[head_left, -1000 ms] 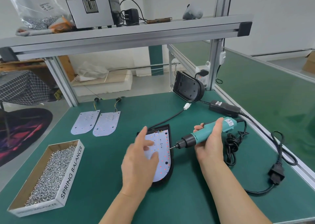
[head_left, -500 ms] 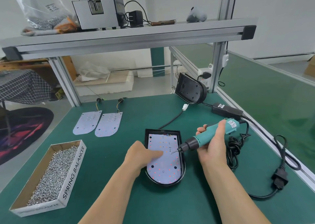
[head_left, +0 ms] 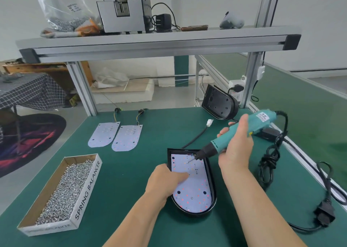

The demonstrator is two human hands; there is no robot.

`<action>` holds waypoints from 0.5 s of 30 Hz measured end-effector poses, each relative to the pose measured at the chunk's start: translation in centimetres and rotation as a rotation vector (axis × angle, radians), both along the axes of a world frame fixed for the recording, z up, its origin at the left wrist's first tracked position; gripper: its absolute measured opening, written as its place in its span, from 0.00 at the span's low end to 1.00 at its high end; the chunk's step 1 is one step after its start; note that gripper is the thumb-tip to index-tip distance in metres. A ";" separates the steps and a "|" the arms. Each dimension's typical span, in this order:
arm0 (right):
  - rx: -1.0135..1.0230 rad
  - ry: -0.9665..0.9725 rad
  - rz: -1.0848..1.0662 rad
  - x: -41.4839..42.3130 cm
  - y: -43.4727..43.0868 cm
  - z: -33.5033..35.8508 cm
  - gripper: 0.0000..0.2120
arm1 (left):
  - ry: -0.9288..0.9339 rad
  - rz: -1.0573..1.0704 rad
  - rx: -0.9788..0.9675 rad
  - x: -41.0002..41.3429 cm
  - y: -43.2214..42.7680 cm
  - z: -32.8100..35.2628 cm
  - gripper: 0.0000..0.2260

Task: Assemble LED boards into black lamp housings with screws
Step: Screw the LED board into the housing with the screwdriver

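A black lamp housing (head_left: 213,194) lies flat on the green table in front of me with a white LED board (head_left: 193,186) seated inside it. My left hand (head_left: 165,181) holds the housing's left edge, and its thumb presses down on the board. My right hand (head_left: 236,149) grips a teal electric screwdriver (head_left: 242,132), tilted down to the left. The bit tip touches the board near its upper edge. Two spare LED boards (head_left: 115,136) with short wires lie farther back on the left.
A cardboard box (head_left: 82,198) marked SPRING BALANCER, full of small screws, sits at the left. Another black housing (head_left: 218,104) leans against the frame post at the back right. The screwdriver's black cable and plug (head_left: 323,214) trail along the table's right side.
The housing and board now lie straight in front of me. My left hand has gone from flat over the board to holding its left edge. The screwdriver has tilted up and moved toward the board's top.
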State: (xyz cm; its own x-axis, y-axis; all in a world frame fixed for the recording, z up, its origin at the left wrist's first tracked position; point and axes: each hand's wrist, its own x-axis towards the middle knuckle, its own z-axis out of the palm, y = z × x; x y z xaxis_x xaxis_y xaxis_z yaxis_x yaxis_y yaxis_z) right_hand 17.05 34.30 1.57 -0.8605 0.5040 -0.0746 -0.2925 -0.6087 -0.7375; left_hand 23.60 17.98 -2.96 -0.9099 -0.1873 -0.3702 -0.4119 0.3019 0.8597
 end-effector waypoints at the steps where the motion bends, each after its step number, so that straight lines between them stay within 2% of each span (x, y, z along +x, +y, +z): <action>1: 0.032 0.017 -0.014 -0.4 -0.6 0.6 0.16 | 0.002 -0.005 -0.002 -0.1 0.0 -0.1 0.23; 6: 0.289 0.115 -0.026 -1.9 -3.4 2.0 0.21 | 0.009 -0.017 -0.017 -0.1 0.0 -0.1 0.23; 9: 0.438 0.171 -0.007 -2.0 -5.0 1.7 0.19 | -0.002 -0.019 -0.022 -0.1 0.0 0.1 0.23; 15: 0.617 0.227 0.038 -1.7 -7.0 1.2 0.23 | -0.013 -0.014 -0.026 -0.2 0.0 0.0 0.24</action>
State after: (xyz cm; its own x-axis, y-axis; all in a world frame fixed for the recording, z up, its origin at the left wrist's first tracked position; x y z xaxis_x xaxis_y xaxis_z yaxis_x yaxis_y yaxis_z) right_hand 15.37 27.32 2.77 -0.8391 0.3650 0.4033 -0.4681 -0.1070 -0.8772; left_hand 23.45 18.02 -2.98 -0.9076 -0.1841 -0.3774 -0.4188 0.3299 0.8461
